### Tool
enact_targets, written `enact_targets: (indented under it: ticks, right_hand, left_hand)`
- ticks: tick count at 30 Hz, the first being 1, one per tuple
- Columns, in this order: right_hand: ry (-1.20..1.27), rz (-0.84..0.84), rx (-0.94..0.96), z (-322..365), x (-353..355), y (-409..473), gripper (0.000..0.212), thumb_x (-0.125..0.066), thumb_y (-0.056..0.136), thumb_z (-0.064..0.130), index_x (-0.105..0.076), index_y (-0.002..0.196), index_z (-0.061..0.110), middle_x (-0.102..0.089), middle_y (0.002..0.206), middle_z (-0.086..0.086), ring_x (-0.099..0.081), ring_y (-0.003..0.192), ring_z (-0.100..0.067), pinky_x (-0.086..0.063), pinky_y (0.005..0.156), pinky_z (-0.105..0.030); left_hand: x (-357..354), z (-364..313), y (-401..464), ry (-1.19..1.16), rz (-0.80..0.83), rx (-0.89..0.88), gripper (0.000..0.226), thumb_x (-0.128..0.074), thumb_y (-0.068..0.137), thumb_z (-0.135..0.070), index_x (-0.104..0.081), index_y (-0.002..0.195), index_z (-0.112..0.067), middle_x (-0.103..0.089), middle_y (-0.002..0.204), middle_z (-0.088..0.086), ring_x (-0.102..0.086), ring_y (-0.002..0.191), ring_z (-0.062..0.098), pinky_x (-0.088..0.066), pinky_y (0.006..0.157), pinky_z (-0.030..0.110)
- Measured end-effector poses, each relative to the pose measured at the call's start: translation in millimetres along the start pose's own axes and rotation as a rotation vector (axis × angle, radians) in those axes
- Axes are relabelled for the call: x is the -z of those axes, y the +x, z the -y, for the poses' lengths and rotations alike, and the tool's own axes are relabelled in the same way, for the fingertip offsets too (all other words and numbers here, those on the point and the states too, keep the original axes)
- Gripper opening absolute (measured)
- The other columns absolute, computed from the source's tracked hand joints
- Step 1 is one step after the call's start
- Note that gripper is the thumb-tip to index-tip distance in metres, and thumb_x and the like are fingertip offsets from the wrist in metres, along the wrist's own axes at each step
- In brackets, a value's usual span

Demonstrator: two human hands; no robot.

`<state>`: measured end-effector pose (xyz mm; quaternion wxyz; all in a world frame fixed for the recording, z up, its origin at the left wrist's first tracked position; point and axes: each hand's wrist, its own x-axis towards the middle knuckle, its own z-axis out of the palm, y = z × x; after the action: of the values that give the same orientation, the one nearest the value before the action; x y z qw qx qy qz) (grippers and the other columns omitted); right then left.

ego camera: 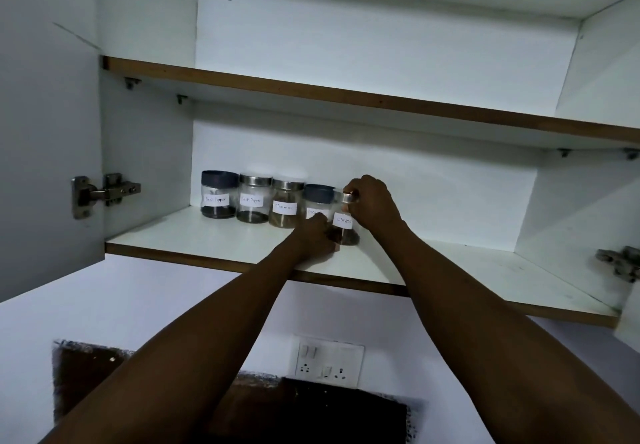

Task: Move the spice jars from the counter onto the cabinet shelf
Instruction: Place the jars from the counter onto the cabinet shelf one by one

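Both hands seat the cloves jar (344, 221) on the lower cabinet shelf (214, 242).

The right hand (372, 202) pinches the jar's metal lid from above; the left hand (317, 235) wraps its fingers around the jar's base, touching the shelf. The jar stands upright at the right end of a row, just beside a blue-lidded jar (317, 201) with a hidden label. Further left stand the cinnamon jar (285, 206) and two black pepper jars (251, 201).
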<state>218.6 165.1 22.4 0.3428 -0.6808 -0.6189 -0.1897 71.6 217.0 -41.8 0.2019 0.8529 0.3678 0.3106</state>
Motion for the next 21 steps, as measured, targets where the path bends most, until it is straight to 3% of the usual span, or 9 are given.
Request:
enact_targets:
  ticks: [3, 7, 9, 12, 16, 21]
  right_hand:
    - [0.009, 0.005, -0.004, -7.8, -3.7, 9.6, 0.026, -0.078, 0.083, 0.005, -0.076, 0.108, 0.010, -0.067, 0.113, -0.011, -0.064, 0.109, -0.030, -0.056, 0.092, -0.044]
    - [0.022, 0.014, -0.022, -18.1, -9.8, 12.1, 0.030, -0.080, 0.083, 0.008, -0.075, 0.113, 0.009, -0.067, 0.116, -0.012, -0.065, 0.110, -0.030, -0.055, 0.093, -0.044]
    - [0.023, 0.010, -0.024, -24.8, -12.3, 12.4, 0.031, -0.079, 0.085, 0.009, -0.074, 0.115, 0.009, -0.067, 0.117, -0.012, -0.064, 0.110, -0.030, -0.055, 0.093, -0.044]
    - [0.029, -0.006, -0.022, -30.9, -14.7, 16.9, 0.030, -0.078, 0.086, 0.008, -0.074, 0.115, 0.010, -0.067, 0.116, -0.012, -0.064, 0.110, -0.030, -0.055, 0.092, -0.043]
    - [0.027, 0.003, -0.037, -33.4, -18.2, 20.9, 0.032, -0.077, 0.085, 0.006, -0.073, 0.117, 0.010, -0.066, 0.117, -0.012, -0.064, 0.110, -0.030, -0.055, 0.091, -0.044]
    - [0.018, 0.003, -0.040, -37.9, -21.0, 24.0, 0.033, -0.075, 0.084, 0.003, -0.074, 0.117, 0.010, -0.065, 0.114, -0.012, -0.065, 0.105, -0.031, -0.056, 0.086, -0.041]
  left_hand:
    - [0.1, 2.4, 6.6, 0.024, 0.019, 0.008, 0.054, -0.075, 0.090, -0.023, -0.058, 0.138, -0.005, -0.059, 0.139, 0.010, -0.059, 0.128, 0.026, -0.048, 0.097, 0.029]
    - [-3.0, 1.9, 9.9, 0.028, -0.006, 0.045, 0.061, -0.075, 0.089, -0.026, -0.053, 0.144, -0.008, -0.053, 0.149, 0.007, -0.053, 0.136, 0.025, -0.042, 0.101, 0.025]
    - [-4.8, 1.0, 10.2, 0.026, -0.066, 0.082, 0.063, -0.075, 0.088, -0.023, -0.049, 0.141, -0.002, -0.055, 0.144, 0.013, -0.055, 0.134, 0.030, -0.047, 0.110, 0.035]
    - [-4.0, 1.1, 10.9, -0.018, -0.109, 0.109, 0.066, -0.078, 0.081, -0.016, -0.046, 0.135, 0.003, -0.058, 0.135, 0.017, -0.058, 0.128, 0.031, -0.050, 0.109, 0.045]
    - [-4.1, 1.1, 9.1, -0.042, -0.089, 0.108, 0.077, -0.081, 0.079, -0.012, -0.038, 0.141, 0.003, -0.053, 0.142, 0.019, -0.053, 0.134, 0.033, -0.046, 0.113, 0.048]
    - [-5.0, -1.8, 3.3, -0.093, -0.084, 0.124, 0.069, -0.073, 0.071, -0.013, -0.043, 0.133, -0.003, -0.054, 0.134, 0.019, -0.054, 0.131, 0.035, -0.048, 0.112, 0.054]
